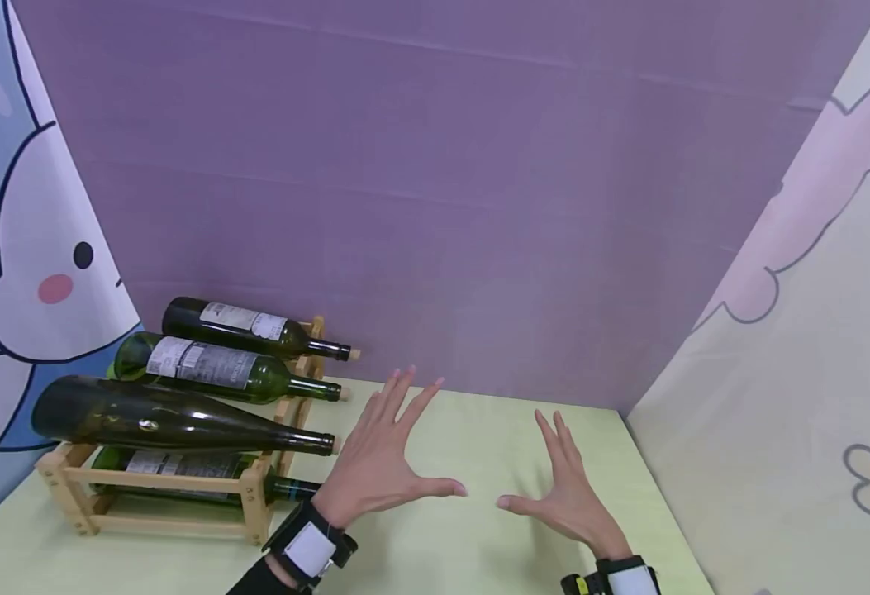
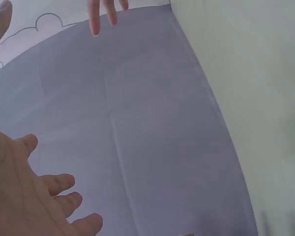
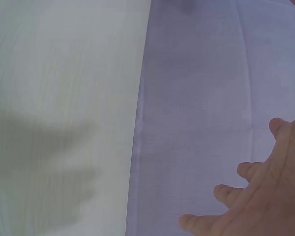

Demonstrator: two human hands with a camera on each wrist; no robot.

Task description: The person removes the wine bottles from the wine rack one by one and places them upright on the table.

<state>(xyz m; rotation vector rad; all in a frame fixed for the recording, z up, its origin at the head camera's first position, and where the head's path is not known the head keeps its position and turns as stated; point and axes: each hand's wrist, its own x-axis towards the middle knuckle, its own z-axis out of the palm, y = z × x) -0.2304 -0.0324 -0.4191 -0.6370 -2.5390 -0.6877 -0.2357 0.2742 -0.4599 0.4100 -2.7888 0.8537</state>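
Observation:
Both hands are raised over the pale table (image 1: 479, 529), fingers spread and holding nothing. The left hand (image 1: 378, 463) is just right of the bottle necks, its thumb pointing right. Across a gap, the right hand (image 1: 564, 487) points its thumb left. In the left wrist view the left palm (image 2: 19, 191) shows, with fingers of the right hand (image 2: 108, 12) at the top. Nearest the left hand is a dark wine bottle (image 1: 152, 413) lying on a wooden rack (image 1: 159, 479). Behind it lie a green labelled bottle (image 1: 263, 380) and a dark labelled bottle (image 1: 182, 318), both corked.
On the rack's lower level lies another green bottle (image 1: 182, 464), partly hidden by the front rail. A purple cloth wall (image 1: 449, 207) rises behind the table. Cartoon-printed panels stand at left (image 1: 55, 248) and right (image 1: 791, 372).

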